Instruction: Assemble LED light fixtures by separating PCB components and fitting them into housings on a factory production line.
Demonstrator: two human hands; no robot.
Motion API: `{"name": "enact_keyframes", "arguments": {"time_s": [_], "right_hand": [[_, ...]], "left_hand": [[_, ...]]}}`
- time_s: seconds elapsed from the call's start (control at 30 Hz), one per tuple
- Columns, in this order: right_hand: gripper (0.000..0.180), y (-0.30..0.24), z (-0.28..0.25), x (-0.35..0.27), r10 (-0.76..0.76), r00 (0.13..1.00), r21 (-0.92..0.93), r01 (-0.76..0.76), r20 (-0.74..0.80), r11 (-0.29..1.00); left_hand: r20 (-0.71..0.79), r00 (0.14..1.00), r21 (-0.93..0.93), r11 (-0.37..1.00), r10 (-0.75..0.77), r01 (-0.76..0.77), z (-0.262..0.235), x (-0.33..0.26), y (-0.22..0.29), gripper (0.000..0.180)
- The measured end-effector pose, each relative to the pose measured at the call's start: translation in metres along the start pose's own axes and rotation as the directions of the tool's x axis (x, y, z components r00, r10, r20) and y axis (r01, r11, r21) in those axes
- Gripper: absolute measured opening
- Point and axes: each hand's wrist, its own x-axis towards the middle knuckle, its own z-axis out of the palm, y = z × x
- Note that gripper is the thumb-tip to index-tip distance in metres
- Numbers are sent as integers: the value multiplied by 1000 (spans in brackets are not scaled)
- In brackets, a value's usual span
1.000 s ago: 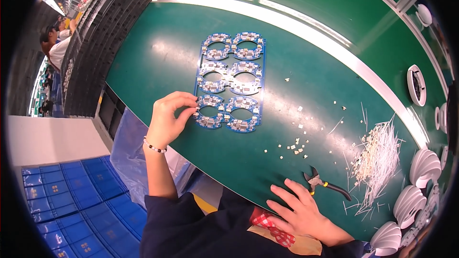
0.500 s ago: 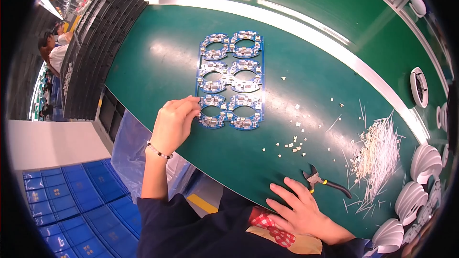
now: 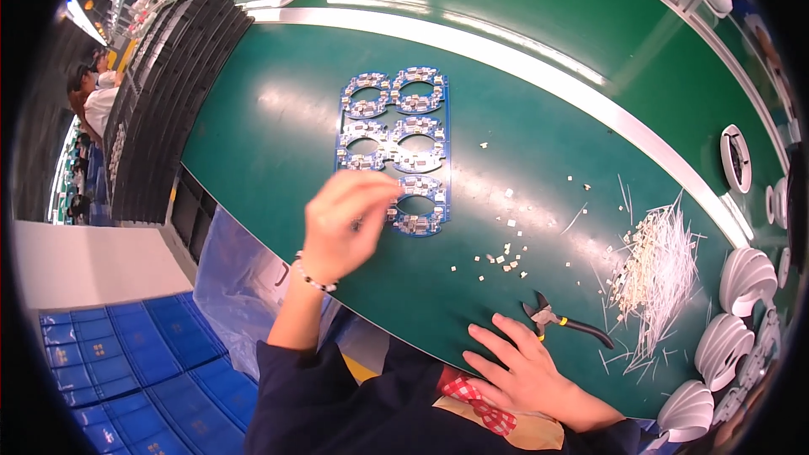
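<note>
Currently | left hand point(image 3: 344, 229) over circuit boards point(image 3: 391, 145), grip unclear | right hand point(image 3: 524, 377) spread by table edge point(image 3: 404, 332) | pliers point(image 3: 566, 321) well apart from boards

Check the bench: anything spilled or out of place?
Small pale pieces lie strewn between the blue circuit-board panel and the heap of white strips, maybe spilled, rather than gathered. No damage stands out on the panel, though the left hand hides part.
</note>
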Motion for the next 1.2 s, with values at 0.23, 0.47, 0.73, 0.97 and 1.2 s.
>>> {"name": "enact_keyframes", "arguments": {"time_s": [0.23, 0.47, 0.73, 0.97, 1.2], "right_hand": [[38, 0, -3, -3, 35, 998, 47, -37, 48, 998], [36, -1, -2, -4, 16, 999, 45, -18, 37, 999], [44, 2, -2, -6, 30, 999, 34, -32, 43, 999], [39, -11, -13, 0, 62, 997, 38, -63, 37, 997], [40, -11, -16, 1, 91, 994, 100, -96, 53, 990]], "left_hand": [[100, 967, 155, 964, -233, 217, -15, -13, -32, 11], [143, 960, 160, 963, -241, 218, -25, -7, -23, 5], [-64, 998, 166, 986, 0, 11, 1, 12, 6, 6], [-16, 986, 302, 939, -166, 163, 5, 17, 13, 68], [-4, 876, 301, 835, -483, 461, -5, -15, -16, 66]]}}
